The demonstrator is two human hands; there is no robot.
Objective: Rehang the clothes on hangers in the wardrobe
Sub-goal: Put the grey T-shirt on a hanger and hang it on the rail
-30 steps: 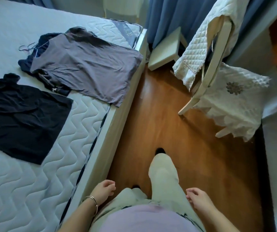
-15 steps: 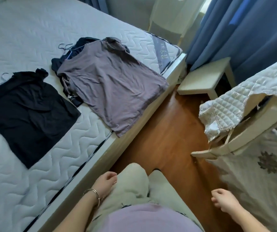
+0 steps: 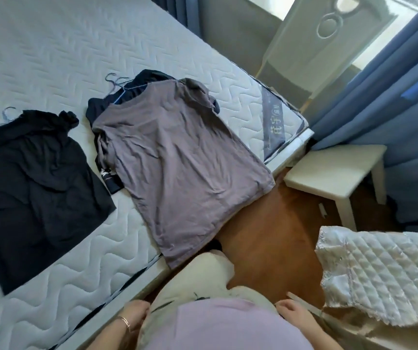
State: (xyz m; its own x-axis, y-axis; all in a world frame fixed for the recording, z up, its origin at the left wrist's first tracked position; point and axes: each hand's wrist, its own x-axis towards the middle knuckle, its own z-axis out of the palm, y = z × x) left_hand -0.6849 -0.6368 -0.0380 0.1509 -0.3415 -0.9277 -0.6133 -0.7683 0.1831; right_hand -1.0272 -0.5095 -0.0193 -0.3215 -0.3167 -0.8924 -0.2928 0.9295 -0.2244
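Head | my left grip (image 3: 135,315) and right grip (image 3: 294,315) — fingers loosely curled, holding nothing, beside my hips | grey shirt (image 3: 177,157) and black shirt (image 3: 33,188) — flat on bed (image 3: 51,46)

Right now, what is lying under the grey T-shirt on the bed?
A dark garment pokes out from under the grey T-shirt at its top and left edges, with thin hanger hooks beside it. The rest is covered.

bare quilted mattress (image 3: 51,59) | brown wood floor (image 3: 266,236) | white stool (image 3: 334,168) | blue curtains (image 3: 379,109) | daylit window (image 3: 271,5)
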